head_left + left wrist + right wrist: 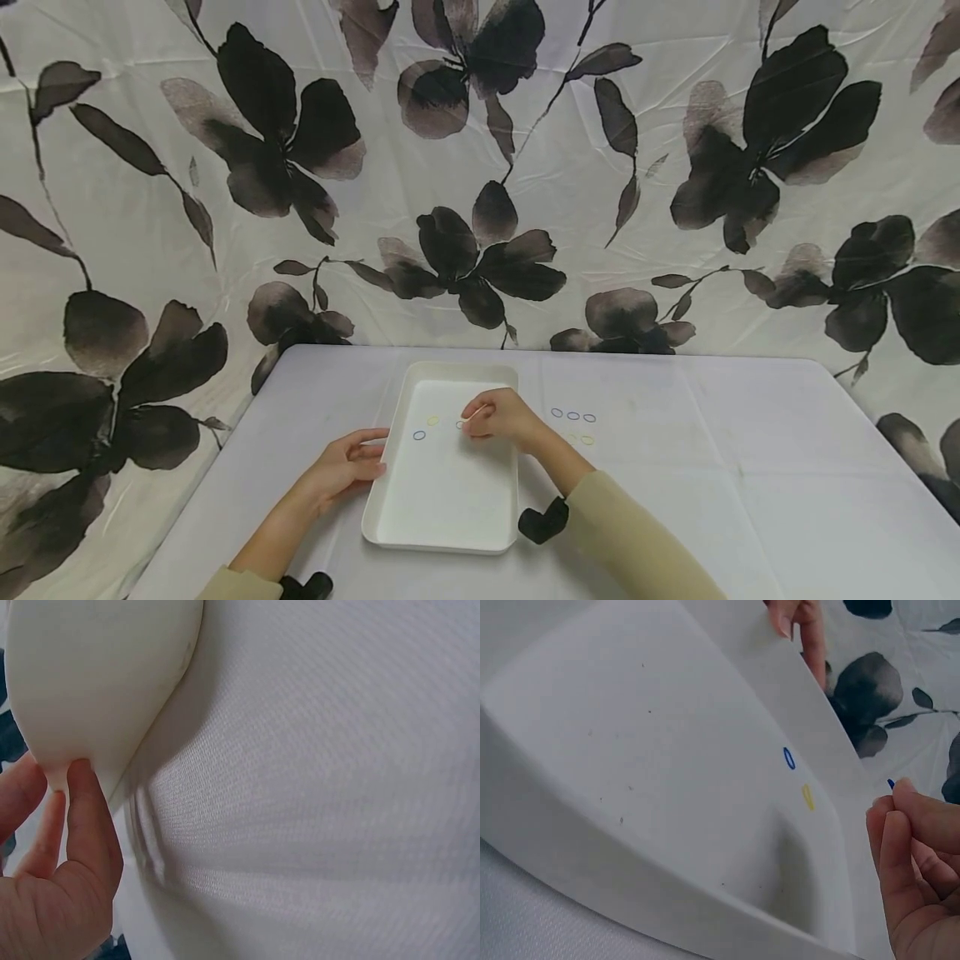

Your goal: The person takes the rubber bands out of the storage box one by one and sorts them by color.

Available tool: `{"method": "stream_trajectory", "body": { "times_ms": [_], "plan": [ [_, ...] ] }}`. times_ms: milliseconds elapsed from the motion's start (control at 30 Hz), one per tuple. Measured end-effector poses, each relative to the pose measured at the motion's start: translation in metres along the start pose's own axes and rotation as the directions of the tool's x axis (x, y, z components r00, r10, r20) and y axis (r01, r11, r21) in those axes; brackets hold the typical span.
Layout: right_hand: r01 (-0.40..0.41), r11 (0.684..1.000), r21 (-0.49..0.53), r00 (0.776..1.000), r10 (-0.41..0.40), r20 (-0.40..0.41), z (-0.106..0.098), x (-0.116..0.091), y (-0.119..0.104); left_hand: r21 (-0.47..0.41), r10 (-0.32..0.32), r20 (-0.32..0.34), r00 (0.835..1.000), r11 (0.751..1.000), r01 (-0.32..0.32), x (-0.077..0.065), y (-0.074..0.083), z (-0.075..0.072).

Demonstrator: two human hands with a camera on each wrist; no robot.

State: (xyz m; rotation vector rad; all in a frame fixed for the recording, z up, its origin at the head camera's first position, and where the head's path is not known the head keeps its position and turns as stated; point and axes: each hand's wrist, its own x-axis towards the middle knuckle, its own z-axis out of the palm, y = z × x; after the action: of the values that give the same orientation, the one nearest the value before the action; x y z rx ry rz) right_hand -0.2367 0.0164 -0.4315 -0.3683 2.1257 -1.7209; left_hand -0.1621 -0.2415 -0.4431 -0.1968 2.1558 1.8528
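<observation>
A white tray (pixel 442 517) lies on the table, with one blue ring (pixel 419 435) and one yellow ring (pixel 432 421) on its floor. At the tray's left side, my left hand (pixel 341 468) touches the edge with extended fingertips; the left wrist view shows these fingers (pixel 90 825) against the outer wall. Over the tray's upper right part, my right hand (pixel 501 417) pinches another small blue ring (pixel 890 783) between thumb and forefinger. Most of that ring is hidden by the fingertips in the right wrist view.
To the right of the tray, three blue rings (pixel 573 415) lie in a row on the white tablecloth (pixel 735 500). Just below them are yellow rings (pixel 588 440), one very faint. A floral curtain (pixel 465 167) hangs behind the table.
</observation>
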Motion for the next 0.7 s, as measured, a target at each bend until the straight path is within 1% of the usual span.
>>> {"method": "stream_trajectory", "body": {
  "times_ms": [300,467,700],
  "plan": [
    [-0.014,1.0,-0.013,1.0,0.014,-0.002,-0.014,-0.007,-0.001,0.001,-0.01,-0.01,1.0,1.0,0.01,-0.001,0.001,0.001],
    [0.014,1.0,-0.006,1.0,-0.014,0.001,-0.022,-0.014,-0.003,-0.006,-0.009,-0.009,1.0,1.0,0.009,-0.001,0.0,0.001],
    [0.048,0.999,0.024,0.999,-0.048,0.022,-0.037,-0.019,0.004,-0.01,0.0,0.001,1.0,1.0,0.0,-0.001,0.0,0.001]
  ]
}}
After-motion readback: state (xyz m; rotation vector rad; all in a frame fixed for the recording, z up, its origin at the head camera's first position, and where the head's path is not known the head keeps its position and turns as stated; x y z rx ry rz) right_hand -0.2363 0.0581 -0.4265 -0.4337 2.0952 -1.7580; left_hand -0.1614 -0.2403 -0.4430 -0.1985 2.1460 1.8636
